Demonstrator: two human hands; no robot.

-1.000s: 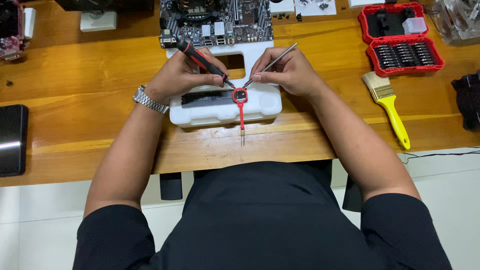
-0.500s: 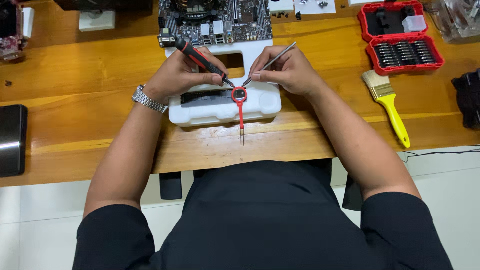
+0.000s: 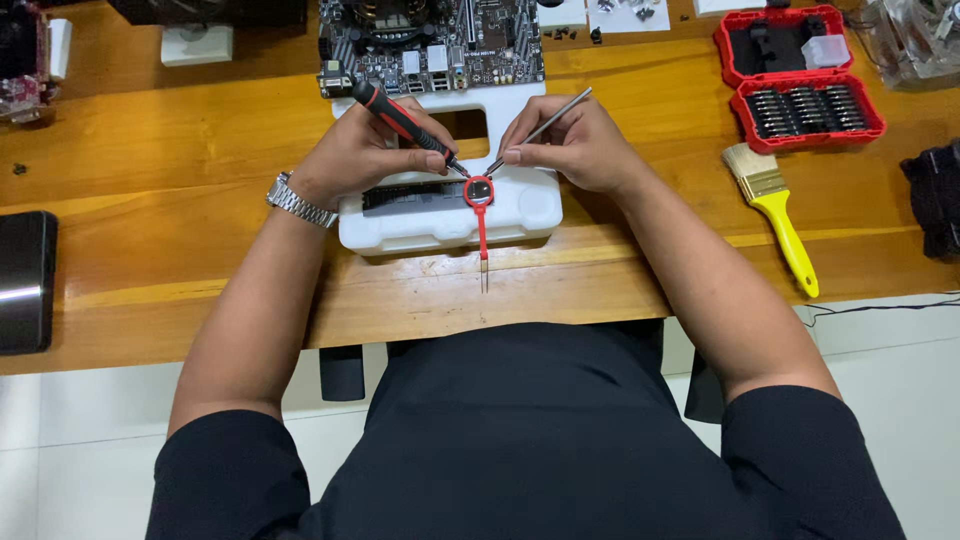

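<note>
My left hand (image 3: 362, 152) grips a red and black screwdriver (image 3: 400, 121), its tip pointing down at a small red round part (image 3: 478, 191). That part has a thin red stem and a metal pin reaching toward the table edge. My right hand (image 3: 577, 146) pinches slim metal tweezers (image 3: 545, 127), whose tips meet the same round part. Both hands rest on a white plastic tray (image 3: 450, 214) that holds a dark narrow strip (image 3: 412, 194). A metal watch (image 3: 298, 203) is on my left wrist.
A computer motherboard (image 3: 432, 42) lies just behind the tray on the wooden table (image 3: 150, 150). At right are a yellow-handled brush (image 3: 777, 215), an open red bit case (image 3: 798, 76) and a black object (image 3: 935, 198). A dark flat device (image 3: 25, 281) sits at the left edge.
</note>
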